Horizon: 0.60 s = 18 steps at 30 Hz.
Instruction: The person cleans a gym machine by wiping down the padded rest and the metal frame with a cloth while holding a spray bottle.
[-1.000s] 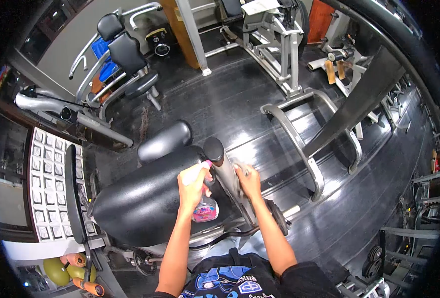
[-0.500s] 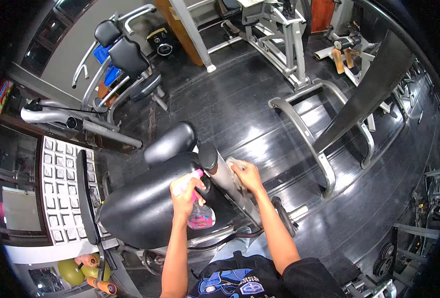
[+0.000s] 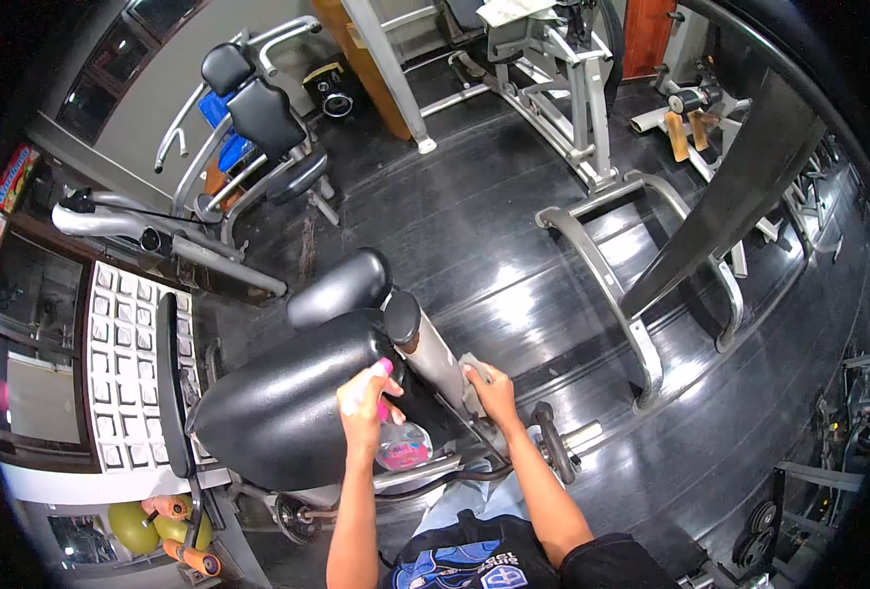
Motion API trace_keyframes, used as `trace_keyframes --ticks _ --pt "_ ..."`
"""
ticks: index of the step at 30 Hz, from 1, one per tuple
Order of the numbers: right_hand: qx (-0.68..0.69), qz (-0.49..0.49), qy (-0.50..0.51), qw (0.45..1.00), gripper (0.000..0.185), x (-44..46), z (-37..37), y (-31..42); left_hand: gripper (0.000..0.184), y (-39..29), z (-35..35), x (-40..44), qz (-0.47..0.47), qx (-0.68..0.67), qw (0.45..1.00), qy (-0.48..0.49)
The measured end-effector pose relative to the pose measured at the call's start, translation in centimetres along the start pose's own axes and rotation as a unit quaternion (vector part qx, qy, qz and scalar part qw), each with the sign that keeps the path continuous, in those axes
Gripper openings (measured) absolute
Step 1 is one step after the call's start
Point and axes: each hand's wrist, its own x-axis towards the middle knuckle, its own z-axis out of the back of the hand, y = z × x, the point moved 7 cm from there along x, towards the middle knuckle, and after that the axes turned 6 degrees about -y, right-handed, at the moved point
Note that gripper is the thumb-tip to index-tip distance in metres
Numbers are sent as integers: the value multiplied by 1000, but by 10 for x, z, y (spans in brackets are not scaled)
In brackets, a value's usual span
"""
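My left hand (image 3: 362, 404) is wrapped round the neck of a clear spray bottle (image 3: 406, 448) with a pink nozzle and pink label, over the right part of a black padded bench (image 3: 283, 398). A grey cloth (image 3: 471, 383) is bunched in my right hand (image 3: 495, 395), against the right side of a slanted grey metal post (image 3: 433, 359) with a black round cap. A smaller black pad (image 3: 342, 288) lies beyond the bench.
A black-seated machine (image 3: 263, 120) stands at the upper left. Grey frame legs (image 3: 607, 270) stand to the right on the dark floor. A bent bar (image 3: 396, 497) runs along the near side of the bench. Exercise balls (image 3: 133, 527) are at the lower left.
My right hand has moved down along the post with the cloth. The left hand still holds the bottle, slightly lower and further left than at first. The view has shifted slightly.
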Motion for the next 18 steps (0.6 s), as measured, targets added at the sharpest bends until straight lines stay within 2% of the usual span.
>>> trace_keyframes --ticks 2,4,7,9,12,18 --pt "-27 -31 81 996 44 15 -8 1 29 8 -2 -6 9 -18 1000 8" --pt "-67 -11 92 993 46 39 -20 24 28 14 -3 -6 -4 -28 1000 12" --pt "2 0 105 994 44 47 -35 63 26 14 -3 -6 -31 -16 999 28" --pt "73 49 86 992 40 38 -31 89 25 14 -1 -6 -45 5 998 39" --pt "50 96 42 993 34 12 -17 62 25 21 2 -5 -44 -8 998 49" --pt "-1 14 -66 998 30 -32 7 -8 24 28 3 -2 -39 -51 994 84"
